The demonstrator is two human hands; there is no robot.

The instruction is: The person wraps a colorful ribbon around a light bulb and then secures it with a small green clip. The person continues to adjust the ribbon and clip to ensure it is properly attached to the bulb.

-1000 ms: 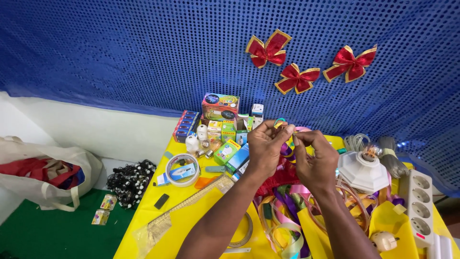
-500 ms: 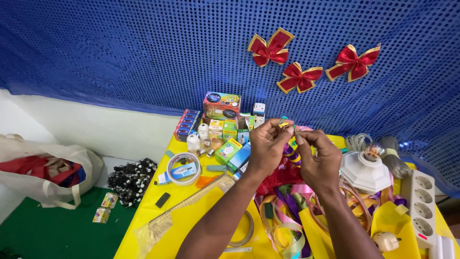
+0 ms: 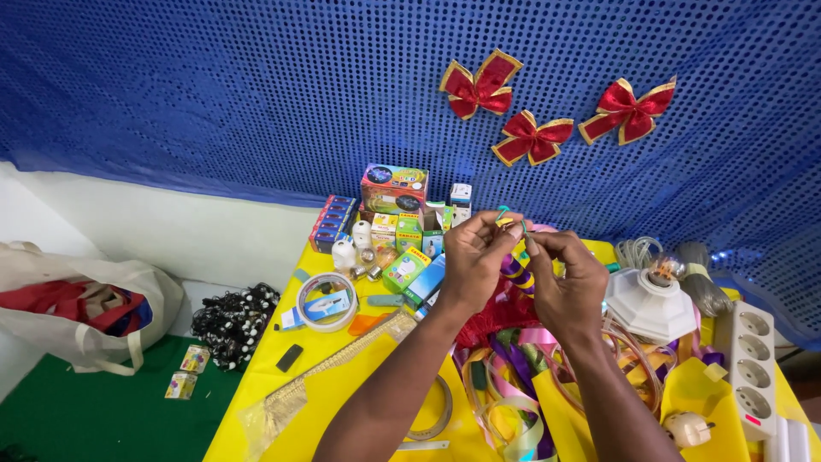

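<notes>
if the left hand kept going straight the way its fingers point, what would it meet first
The left hand points right, toward the right hand, whose fingertips it nearly meets over the striped ribbon. That hand likely comes first; depth is unclear.

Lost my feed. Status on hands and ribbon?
Left hand and right hand both pinching ribbon over the table. Ribbon pile below. Nothing blocking.

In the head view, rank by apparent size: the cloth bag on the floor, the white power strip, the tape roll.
1. cloth bag
2. white power strip, though nearer the camera and partly cut off
3. tape roll
</notes>
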